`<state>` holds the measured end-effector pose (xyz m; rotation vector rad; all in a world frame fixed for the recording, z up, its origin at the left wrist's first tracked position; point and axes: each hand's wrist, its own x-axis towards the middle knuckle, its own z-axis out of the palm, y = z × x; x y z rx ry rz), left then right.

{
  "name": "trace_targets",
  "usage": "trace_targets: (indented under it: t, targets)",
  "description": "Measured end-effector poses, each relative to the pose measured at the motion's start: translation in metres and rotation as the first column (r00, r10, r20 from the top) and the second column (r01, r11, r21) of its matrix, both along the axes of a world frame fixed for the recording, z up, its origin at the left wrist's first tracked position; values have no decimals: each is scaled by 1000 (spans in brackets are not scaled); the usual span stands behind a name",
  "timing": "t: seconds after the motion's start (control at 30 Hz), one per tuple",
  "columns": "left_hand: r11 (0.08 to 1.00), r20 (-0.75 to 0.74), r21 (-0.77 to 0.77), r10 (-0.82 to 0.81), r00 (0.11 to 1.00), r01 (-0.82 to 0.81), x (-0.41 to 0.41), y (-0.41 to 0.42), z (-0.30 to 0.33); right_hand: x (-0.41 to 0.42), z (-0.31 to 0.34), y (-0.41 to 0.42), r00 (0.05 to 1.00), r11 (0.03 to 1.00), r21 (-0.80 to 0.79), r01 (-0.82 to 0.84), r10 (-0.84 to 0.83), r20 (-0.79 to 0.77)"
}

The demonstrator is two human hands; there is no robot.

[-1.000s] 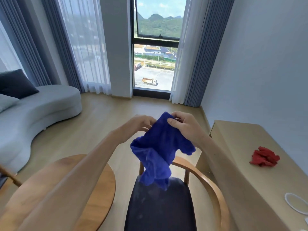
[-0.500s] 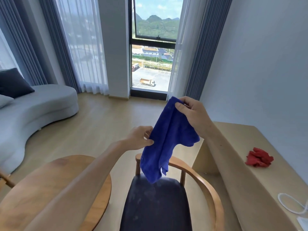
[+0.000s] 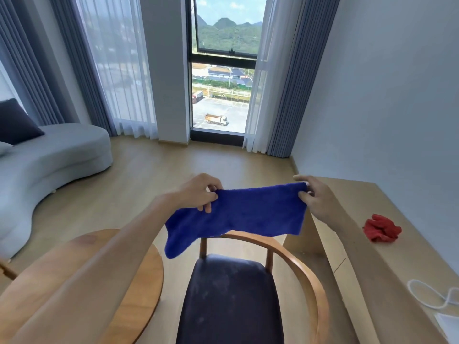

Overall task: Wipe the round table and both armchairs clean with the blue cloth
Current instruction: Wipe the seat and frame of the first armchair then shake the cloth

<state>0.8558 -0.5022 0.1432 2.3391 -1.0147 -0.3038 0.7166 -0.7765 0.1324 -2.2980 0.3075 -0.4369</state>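
The left hand (image 3: pixel 198 192) and right hand (image 3: pixel 315 197) each pinch a top corner of the blue cloth (image 3: pixel 238 214), stretched between them above the armchair (image 3: pixel 231 299).

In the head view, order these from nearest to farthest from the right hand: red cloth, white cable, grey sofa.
From the right hand, which grips the blue cloth:
1. Red cloth, on the desk to its right.
2. White cable, lower right on the desk.
3. Grey sofa, across the room, far left.

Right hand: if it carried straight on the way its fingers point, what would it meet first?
The right hand points left along the blue cloth it pinches; beyond that, probably the left hand, though depth is unclear.
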Motion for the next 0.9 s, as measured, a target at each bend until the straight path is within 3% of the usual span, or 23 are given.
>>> trace_targets:
  t: [0.1,0.2,0.3,0.43,0.63,0.8,0.9]
  targets:
    - [1000,38,22,-16,999,16,2,-4,4,-3,-14,5,992,989,-123,-82,69,-104]
    - [997,15,66,-33,999,32,2,-4,4,-2,-21,12,979,980,-148,-130,103,-175]
    - [993,-15,91,-68,998,70,-2,-3,1,-2,-25,19,959,984,-98,-152,122,-256]
    - [989,54,111,-109,993,102,-6,-8,-2,-3,-37,31,924,981,-43,-187,161,-347]
    - [988,94,71,-140,986,134,-7,-13,-4,-7,-53,40,887,947,-59,-316,273,-372]
    - [985,153,41,-171,973,166,-9,-15,-2,0,-67,51,888,935,-125,-333,267,-374]
    - [979,143,31,-206,968,204,-13,-15,2,7,-75,59,883,930,-87,-357,305,-357]
